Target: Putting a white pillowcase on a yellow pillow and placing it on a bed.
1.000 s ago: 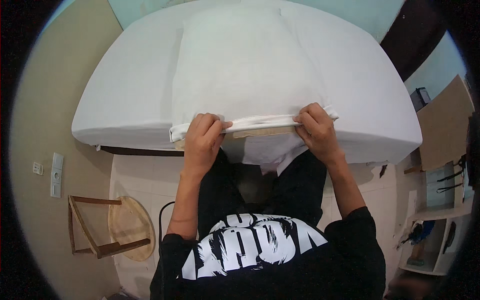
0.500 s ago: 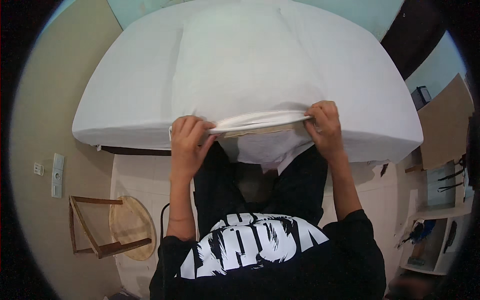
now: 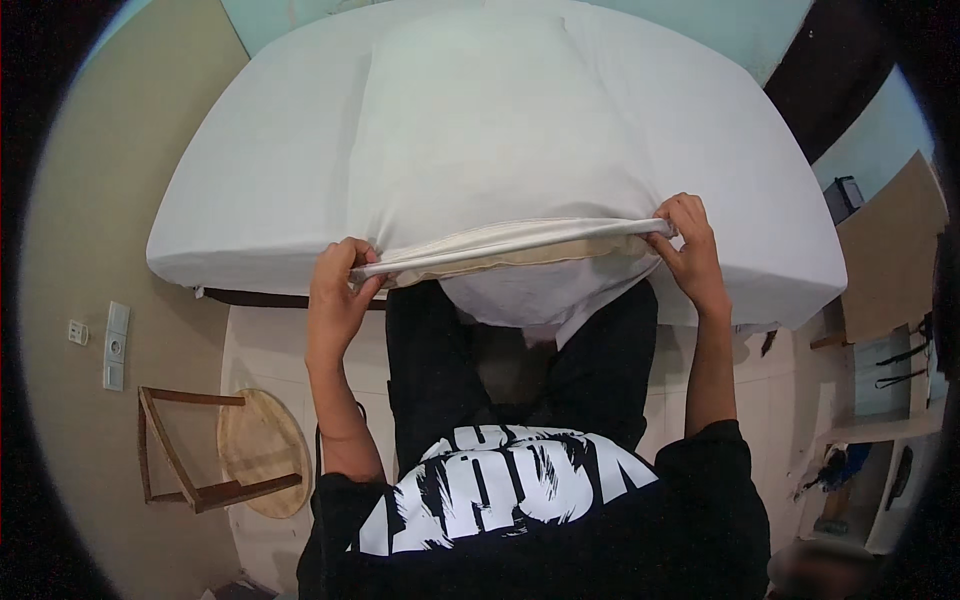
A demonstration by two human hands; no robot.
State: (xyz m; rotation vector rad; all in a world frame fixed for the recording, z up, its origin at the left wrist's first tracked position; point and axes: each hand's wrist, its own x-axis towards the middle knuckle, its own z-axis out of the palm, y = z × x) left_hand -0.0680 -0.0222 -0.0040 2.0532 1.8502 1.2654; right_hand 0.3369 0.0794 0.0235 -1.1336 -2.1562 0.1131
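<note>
A long white pillowcase lies over the bed, its near end stretched into a narrow, folded opening that sags between my hands. Pinched at the left corner of that edge is my left hand, thumb under and fingers on top. My right hand grips the opposite corner, slightly farther from me. Just below the folded hem a beige fabric edge shows, and under it white cloth hangs down over my knees. What lies inside the pillowcase is mostly hidden.
The bed has a smooth white sheet. To the left, a wooden stool rests on its side by the wall with sockets. At right stand a tan board and white shelves with small items.
My hands have moved apart, the left toward the left and slightly nearer, the right toward the right. The edge is pulled wider, and more beige fabric shows.
</note>
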